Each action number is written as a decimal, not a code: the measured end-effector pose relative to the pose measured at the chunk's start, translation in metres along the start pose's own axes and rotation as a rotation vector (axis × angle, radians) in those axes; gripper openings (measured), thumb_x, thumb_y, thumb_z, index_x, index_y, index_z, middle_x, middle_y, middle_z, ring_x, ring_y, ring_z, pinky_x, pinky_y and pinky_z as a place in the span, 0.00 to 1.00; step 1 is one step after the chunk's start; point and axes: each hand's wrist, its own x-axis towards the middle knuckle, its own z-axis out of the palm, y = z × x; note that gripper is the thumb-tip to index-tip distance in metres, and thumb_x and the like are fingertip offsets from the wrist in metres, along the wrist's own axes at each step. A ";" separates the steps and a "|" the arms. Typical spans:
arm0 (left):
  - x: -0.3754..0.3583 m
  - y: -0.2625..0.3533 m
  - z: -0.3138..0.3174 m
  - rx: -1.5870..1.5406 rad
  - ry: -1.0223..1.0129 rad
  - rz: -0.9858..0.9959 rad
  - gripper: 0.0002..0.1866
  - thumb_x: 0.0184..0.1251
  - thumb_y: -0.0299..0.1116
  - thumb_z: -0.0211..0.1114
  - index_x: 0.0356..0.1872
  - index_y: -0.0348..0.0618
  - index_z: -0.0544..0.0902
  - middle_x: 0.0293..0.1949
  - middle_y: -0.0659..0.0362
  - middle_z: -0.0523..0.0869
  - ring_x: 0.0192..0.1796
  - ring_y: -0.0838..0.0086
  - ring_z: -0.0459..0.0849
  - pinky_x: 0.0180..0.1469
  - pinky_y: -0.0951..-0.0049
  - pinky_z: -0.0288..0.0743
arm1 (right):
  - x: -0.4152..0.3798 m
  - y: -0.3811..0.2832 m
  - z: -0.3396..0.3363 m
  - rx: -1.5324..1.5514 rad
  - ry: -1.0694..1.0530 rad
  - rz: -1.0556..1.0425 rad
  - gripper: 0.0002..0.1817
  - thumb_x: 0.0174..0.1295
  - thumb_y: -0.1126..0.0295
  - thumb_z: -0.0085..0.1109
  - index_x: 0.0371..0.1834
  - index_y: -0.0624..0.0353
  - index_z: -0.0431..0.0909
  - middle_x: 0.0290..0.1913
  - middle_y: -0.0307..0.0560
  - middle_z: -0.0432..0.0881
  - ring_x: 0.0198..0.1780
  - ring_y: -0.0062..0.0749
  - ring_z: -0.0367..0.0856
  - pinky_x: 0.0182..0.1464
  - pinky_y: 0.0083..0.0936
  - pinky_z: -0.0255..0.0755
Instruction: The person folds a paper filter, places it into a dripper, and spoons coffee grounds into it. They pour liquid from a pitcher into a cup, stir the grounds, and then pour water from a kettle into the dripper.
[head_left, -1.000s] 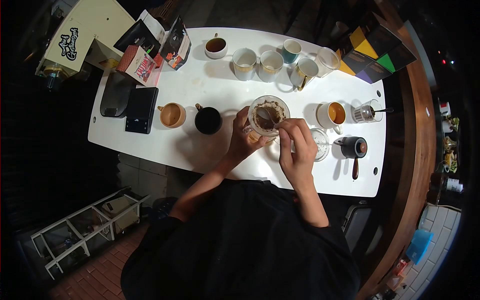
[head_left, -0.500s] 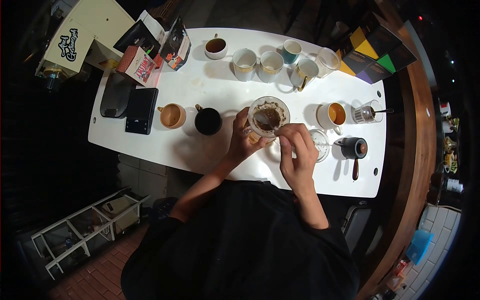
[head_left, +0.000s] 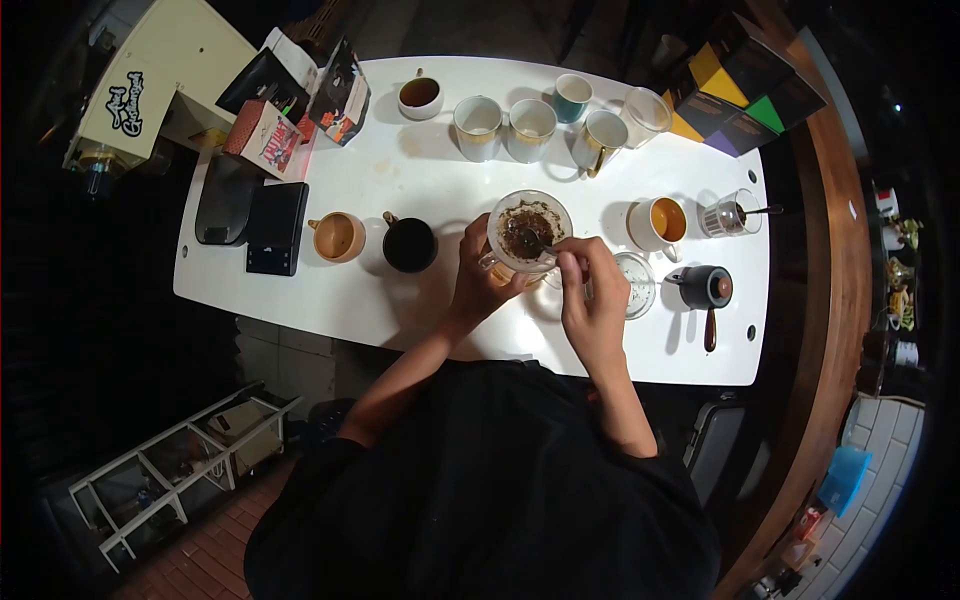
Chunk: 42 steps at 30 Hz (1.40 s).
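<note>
Right hand (head_left: 597, 296) pinches a spoon (head_left: 541, 243) — its length slanting leftward into the clear vessel (head_left: 559, 211) the left hand (head_left: 483, 277) clasps.

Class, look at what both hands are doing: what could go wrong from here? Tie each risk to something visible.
Dark grounds cling to the inner wall of the glass vessel, near its rim, so a brisk move of the spoon might flick some out. The left hand grips the vessel from one side; a hard push could tilt it. The right hand is close to the clear round dish and might knock it.
</note>
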 end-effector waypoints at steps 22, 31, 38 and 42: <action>0.008 0.011 -0.013 0.063 -0.026 0.223 0.36 0.63 0.46 0.71 0.68 0.45 0.67 0.66 0.43 0.65 0.65 0.49 0.71 0.64 0.52 0.71 | -0.045 0.047 -0.075 -0.612 -0.116 0.254 0.45 0.54 0.52 0.77 0.75 0.44 0.66 0.73 0.64 0.64 0.71 0.63 0.66 0.69 0.53 0.62; 0.006 0.014 -0.013 0.052 -0.060 0.163 0.38 0.65 0.50 0.70 0.69 0.43 0.66 0.65 0.44 0.65 0.65 0.50 0.72 0.64 0.51 0.70 | -0.044 0.062 -0.060 -0.442 -0.089 0.283 0.45 0.49 0.66 0.79 0.73 0.46 0.68 0.70 0.64 0.65 0.72 0.62 0.66 0.70 0.48 0.68; 0.005 0.010 -0.016 0.151 -0.080 0.182 0.39 0.65 0.52 0.69 0.69 0.39 0.66 0.64 0.45 0.65 0.65 0.51 0.72 0.65 0.52 0.70 | -0.041 0.065 -0.058 -0.353 -0.046 0.304 0.45 0.46 0.72 0.76 0.73 0.48 0.68 0.63 0.62 0.67 0.66 0.61 0.69 0.68 0.47 0.69; 0.007 0.011 -0.016 0.143 -0.105 0.157 0.37 0.64 0.52 0.70 0.66 0.38 0.70 0.63 0.45 0.65 0.65 0.51 0.72 0.65 0.53 0.71 | -0.045 0.048 -0.075 -0.302 0.026 0.265 0.44 0.45 0.73 0.75 0.71 0.49 0.69 0.63 0.61 0.67 0.65 0.60 0.71 0.67 0.45 0.69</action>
